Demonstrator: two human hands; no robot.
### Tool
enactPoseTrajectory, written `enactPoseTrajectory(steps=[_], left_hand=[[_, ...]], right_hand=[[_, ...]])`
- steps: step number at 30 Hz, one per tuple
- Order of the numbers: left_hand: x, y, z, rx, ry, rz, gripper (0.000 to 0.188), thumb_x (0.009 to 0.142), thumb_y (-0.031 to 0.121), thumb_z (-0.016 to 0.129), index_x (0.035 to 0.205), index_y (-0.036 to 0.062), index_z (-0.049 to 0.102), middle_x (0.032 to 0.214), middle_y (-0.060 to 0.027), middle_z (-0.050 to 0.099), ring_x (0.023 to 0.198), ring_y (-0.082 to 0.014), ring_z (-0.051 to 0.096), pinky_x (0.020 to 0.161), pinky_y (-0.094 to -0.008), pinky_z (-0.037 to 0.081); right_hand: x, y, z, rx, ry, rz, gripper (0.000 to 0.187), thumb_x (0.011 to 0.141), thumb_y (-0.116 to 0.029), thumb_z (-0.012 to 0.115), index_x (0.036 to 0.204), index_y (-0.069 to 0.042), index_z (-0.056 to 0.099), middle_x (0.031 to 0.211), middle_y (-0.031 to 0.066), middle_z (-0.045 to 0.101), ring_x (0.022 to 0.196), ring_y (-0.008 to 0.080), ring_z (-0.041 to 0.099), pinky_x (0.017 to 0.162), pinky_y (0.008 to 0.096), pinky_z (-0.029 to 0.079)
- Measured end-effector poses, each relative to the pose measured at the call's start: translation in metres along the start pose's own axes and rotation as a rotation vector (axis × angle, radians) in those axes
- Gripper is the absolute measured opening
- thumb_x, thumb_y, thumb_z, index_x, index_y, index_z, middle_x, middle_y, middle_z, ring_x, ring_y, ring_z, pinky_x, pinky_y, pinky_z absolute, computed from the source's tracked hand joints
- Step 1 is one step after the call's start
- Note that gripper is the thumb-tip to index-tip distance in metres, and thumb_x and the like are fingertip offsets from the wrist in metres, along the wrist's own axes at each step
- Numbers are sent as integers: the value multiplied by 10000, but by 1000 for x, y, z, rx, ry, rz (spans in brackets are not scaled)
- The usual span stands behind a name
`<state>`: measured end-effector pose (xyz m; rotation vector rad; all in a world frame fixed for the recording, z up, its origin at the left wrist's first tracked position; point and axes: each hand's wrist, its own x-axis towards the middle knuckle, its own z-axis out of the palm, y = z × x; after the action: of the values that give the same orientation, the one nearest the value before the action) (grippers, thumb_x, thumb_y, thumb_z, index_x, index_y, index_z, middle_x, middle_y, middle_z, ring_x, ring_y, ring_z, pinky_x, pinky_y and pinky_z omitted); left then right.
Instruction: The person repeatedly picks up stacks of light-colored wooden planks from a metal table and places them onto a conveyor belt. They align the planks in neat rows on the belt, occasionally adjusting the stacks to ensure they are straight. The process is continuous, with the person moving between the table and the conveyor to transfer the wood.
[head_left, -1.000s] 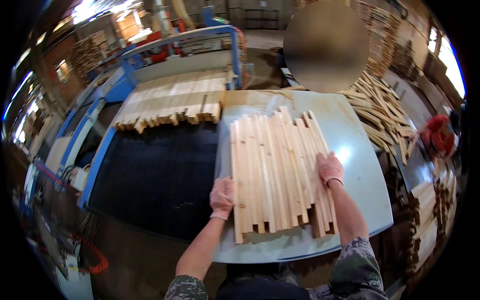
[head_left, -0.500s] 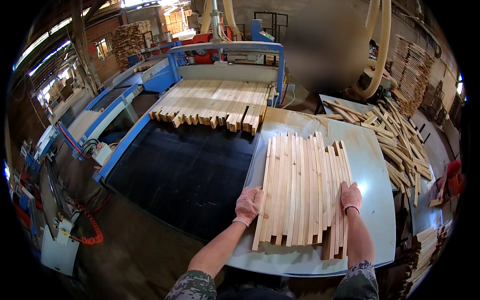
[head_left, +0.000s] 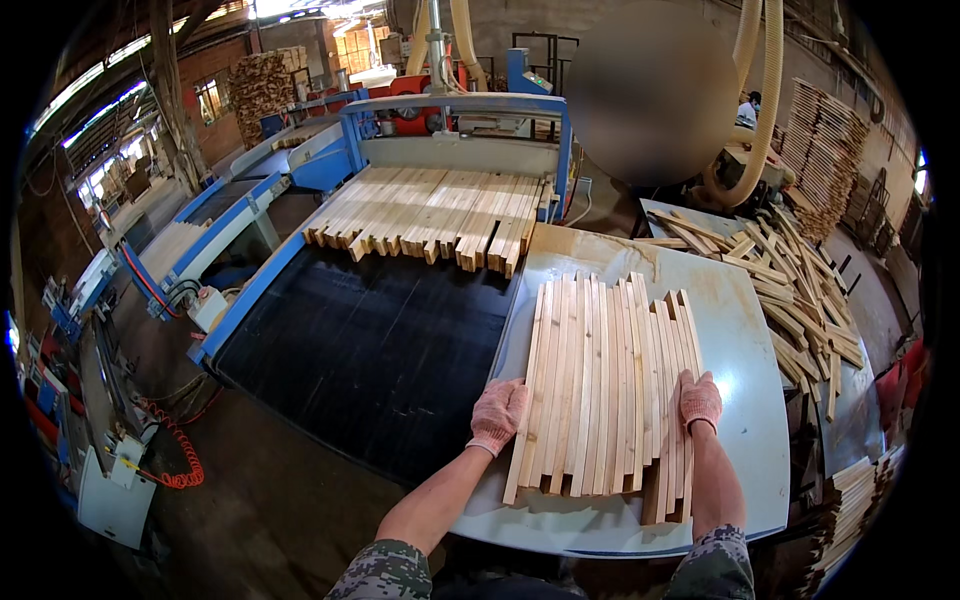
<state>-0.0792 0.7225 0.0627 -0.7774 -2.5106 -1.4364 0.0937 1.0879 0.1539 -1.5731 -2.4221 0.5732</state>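
A row of pale wooden strips lies side by side on a smooth grey-white table, their ends uneven at both the near and far sides. My left hand, in a pink knit glove, presses against the row's left edge with its fingers curled in. On the opposite edge my right hand, gloved alike, is closed against the outermost strips. Between them the two hands clasp the row. The fingertips are partly hidden by the wood and the gloves.
Left of the table runs a black conveyor belt in a blue frame, carrying another row of wooden strips at its far end. Loose sticks are heaped at the right. A coiled orange hose hangs at the lower left.
The whole view has shifted slightly. Both hands keep their places on the row, which has hardly moved if at all.
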Motion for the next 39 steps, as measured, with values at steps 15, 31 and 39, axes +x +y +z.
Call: enactPoseTrajectory(steps=[15,31,39], left_hand=[[1,7,-2,-14,28,61,385,1058,369,519,1167,111,784,1089,-160,768,1052,-395,675,980,-464,533],[5,-3,2,3,-40,44,385,1064,380,529,1172,97,768,1111,-159,761,1084,-397,660,986,-484,522],[1,8,-2,-3,-13,4,423,1069,412,525,1174,81,765,1121,-162,760,1147,-382,650,1038,-467,498]], right_hand=[[-4,0,-4,-13,4,-2,676,1047,-588,515,1300,32,607,1290,303,700,1225,472,660,1067,527,511],[16,15,18,-37,61,-44,759,1032,-603,491,1394,58,582,1317,309,690,1255,465,649,1102,509,494],[13,13,14,-22,44,-43,712,1015,-577,510,1294,67,624,1263,349,692,1225,500,646,1074,537,491]])
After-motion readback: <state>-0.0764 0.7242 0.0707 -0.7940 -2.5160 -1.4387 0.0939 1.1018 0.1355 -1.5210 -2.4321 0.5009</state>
